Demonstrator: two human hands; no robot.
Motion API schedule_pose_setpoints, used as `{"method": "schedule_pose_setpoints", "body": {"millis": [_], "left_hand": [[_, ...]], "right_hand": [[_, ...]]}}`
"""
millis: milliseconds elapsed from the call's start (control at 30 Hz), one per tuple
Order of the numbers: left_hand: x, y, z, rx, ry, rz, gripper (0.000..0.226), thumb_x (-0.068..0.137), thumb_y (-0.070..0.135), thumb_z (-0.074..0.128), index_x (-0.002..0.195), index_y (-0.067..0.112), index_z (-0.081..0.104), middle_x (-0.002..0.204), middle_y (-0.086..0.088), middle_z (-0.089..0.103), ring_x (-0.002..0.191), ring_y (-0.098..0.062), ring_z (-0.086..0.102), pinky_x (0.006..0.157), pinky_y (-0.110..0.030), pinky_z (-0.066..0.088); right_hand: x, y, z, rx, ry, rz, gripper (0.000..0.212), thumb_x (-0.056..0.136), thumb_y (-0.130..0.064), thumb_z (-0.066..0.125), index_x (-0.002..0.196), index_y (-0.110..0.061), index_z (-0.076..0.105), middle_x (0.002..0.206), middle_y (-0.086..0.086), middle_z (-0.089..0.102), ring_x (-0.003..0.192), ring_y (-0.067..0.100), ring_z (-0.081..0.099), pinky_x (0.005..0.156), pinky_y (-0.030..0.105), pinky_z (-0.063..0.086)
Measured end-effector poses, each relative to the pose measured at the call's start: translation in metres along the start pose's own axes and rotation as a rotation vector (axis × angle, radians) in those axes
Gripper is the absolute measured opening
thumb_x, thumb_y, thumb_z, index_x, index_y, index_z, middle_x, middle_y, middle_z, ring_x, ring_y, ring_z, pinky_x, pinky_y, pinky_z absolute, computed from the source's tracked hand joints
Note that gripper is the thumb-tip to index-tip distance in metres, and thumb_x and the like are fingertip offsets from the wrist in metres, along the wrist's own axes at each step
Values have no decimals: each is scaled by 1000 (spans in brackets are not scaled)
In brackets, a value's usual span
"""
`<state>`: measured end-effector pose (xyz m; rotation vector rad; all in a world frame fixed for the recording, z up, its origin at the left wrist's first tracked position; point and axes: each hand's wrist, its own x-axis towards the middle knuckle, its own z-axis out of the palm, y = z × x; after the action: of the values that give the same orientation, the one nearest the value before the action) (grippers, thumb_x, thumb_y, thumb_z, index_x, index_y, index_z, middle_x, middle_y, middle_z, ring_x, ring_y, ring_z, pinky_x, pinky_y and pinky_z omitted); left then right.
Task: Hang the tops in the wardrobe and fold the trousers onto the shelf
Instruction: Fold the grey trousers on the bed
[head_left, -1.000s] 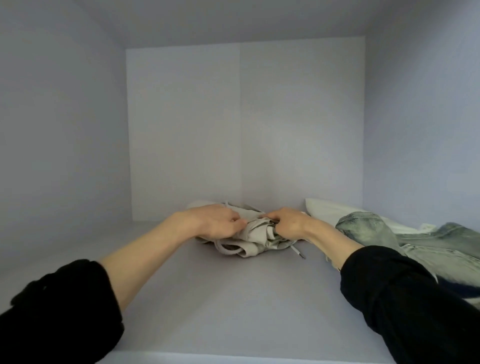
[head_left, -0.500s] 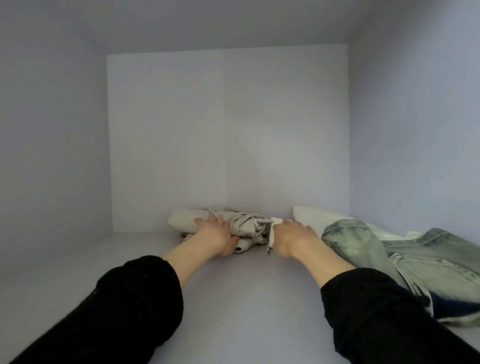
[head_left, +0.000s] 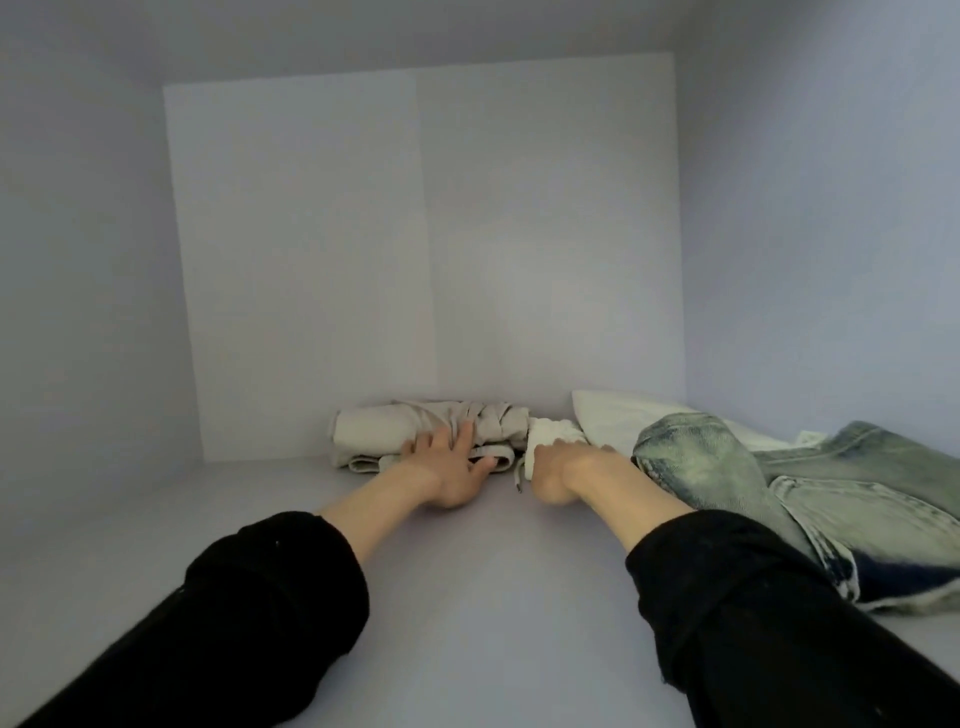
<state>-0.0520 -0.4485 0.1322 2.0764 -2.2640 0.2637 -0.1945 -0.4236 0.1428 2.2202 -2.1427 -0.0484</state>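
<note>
Head view: your left hand (head_left: 453, 467) lies flat, fingers spread, on the folded beige trousers (head_left: 415, 434) at the back of the shelf (head_left: 467, 597), while the right hand (head_left: 563, 467) is curled on their white end w/ the drawstring. Push evenly w/ both palms so the fold stays square to the back wall, tuck the cord in before letting go, & leave room beside the jeans (head_left: 810, 499) on the right.

Beige trousers (head_left: 415, 428), faded green-blue jeans (head_left: 810, 493), black sleeves (head_left: 270, 597), white shelf (head_left: 493, 597)

Smooth matt shelf (head_left: 467, 597) and matt back panel (head_left: 415, 260); soft, creased beige cloth trousers (head_left: 415, 431); coarse, faded, washed denim jeans (head_left: 831, 483); plain white fabric (head_left: 623, 421); matt black sleeves (head_left: 260, 597)
</note>
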Motion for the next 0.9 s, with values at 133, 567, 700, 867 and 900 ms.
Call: {"method": "schedule_pose_setpoints", "body": {"millis": [133, 567, 700, 867, 900], "left_hand": [[-22, -13, -11, -58, -82, 20, 70, 99, 51, 26, 148, 26, -18, 158, -10, -11, 146, -31, -6, 118, -45, 4], [-260, -115, -46, -387, 605, -129, 38, 98, 18, 45, 134, 10, 48, 139, -11, 49, 131, -23, 41, 103, -23, 26], [-383, -140, -33, -517, 688, -263, 29, 97, 12, 47, 123, 9, 58, 112, -5, 64, 112, -18, 57, 97, -22, 38], [-591, -152, 2, -508, 639, -608, 28, 97, 17, 44, 121, 20, 58, 104, 5, 64, 96, -10, 58, 81, -15, 39], [-627, -151, 9, -493, 617, -673, 27, 97, 17, 44, 120, 22, 59, 104, 7, 64, 93, -9, 58, 80, -16, 41]], "right_hand": [[-12, 1, 0, 25, 86, 1, 58, 97, -23, 38, 150, -15, 15, 156, 5, 15, 145, 28, 6, 115, 54, 5], [-157, -139, -36, 400, 529, -607, 34, 95, -18, 42, 125, -17, 55, 129, 12, 58, 119, 32, 52, 93, 38, 45], [-240, -195, -14, 430, 546, -870, 30, 96, -25, 43, 121, -21, 60, 125, 8, 61, 116, 31, 55, 91, 37, 46], [-399, -272, 38, 507, 368, -1214, 32, 97, -28, 42, 125, -22, 57, 126, 3, 59, 116, 28, 54, 92, 34, 43], [-426, -285, 51, 530, 333, -1259, 32, 97, -28, 43, 125, -22, 57, 126, 2, 59, 116, 27, 54, 93, 34, 43]]}}
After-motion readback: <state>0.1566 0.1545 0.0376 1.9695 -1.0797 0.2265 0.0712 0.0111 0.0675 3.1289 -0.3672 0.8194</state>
